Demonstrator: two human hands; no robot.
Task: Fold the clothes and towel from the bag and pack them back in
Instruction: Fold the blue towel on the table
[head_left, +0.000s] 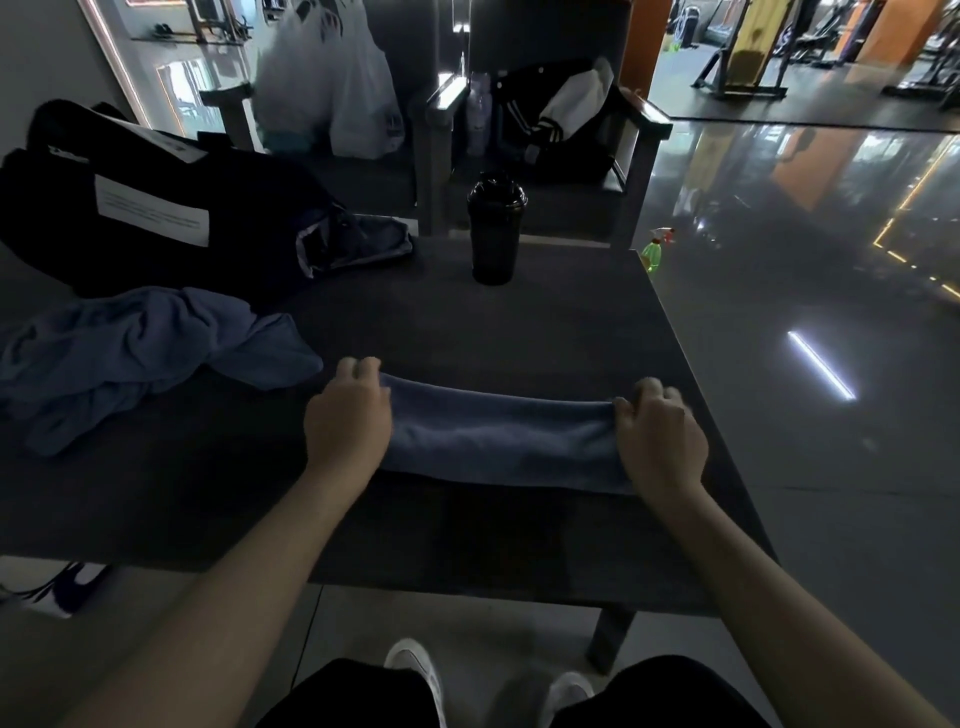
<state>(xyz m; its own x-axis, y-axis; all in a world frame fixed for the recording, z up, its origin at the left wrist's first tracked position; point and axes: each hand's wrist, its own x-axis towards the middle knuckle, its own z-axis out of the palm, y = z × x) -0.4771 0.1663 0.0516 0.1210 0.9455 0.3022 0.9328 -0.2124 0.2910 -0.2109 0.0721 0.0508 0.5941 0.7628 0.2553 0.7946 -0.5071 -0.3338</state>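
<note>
1. The blue towel (498, 441) lay on the dark bench (519, 322) near its front edge. It was already doubled into a long, narrow band running left to right.
2. The left grip (347, 415) was closed over the towel's left end, with the fingers curled round the far edge.
3. The right grip (662, 431) held the right end in the same way, with thumb and fingers pinching the cloth. The band was stretched between the two.
4. By my reading the towel was mid-fold: the lengthwise fold looked done, and the ends had yet to be brought together to make a packable bundle.
5. A crumpled blue garment (130, 358) sat in a heap on the bench to the left, just beside the towel's left end and not folded at all.
6. The black duffel bag (62, 218) rested at the far left of the bench, and a white label (153, 210) showed on its side. Another bluish piece of clothing (353, 244) spilled out of its mouth, also unfolded.
7. The inside of the bag was too dark to read, so I cannot tell whether more lay within.
8. No finished folded item was in view, and nothing appeared packed back; I judged most of the task to be still ahead.
9. A black shaker bottle (496, 228) stood upright at the far edge, well apart from the towel.
</note>
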